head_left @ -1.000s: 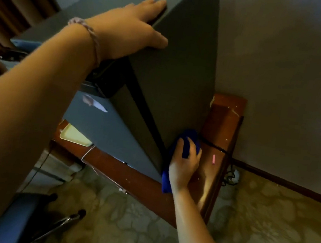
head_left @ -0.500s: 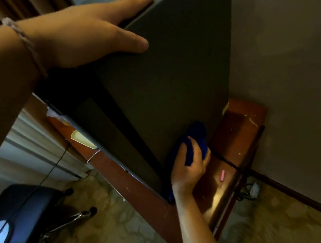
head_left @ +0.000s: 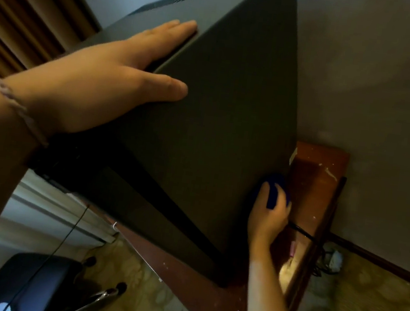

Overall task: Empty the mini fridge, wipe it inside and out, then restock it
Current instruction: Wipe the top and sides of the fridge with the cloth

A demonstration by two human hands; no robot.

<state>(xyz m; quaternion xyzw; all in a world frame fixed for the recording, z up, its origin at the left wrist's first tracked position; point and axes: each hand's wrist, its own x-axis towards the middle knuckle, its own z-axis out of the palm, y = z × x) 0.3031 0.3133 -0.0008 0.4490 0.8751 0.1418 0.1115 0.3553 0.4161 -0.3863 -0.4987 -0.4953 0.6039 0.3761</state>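
Observation:
The dark grey mini fridge fills the middle of the view, standing on a reddish wooden table. My left hand lies flat on its top corner, fingers straight, thumb down over the side panel. Low on that side panel, near the back bottom corner, my right hand holds a blue cloth against the fridge, fingers curled round it. Most of the cloth is hidden under the fingers. The fridge door and inside are out of sight.
A grey wall stands close behind the fridge. A black power cord runs off the table's right edge to a plug on the patterned floor. A black wheeled chair sits at the bottom left, with curtains at top left.
My right hand has slid the blue cloth further back along the fridge's side, towards the rear bottom corner. My left hand stays on the top corner. The view shifted.

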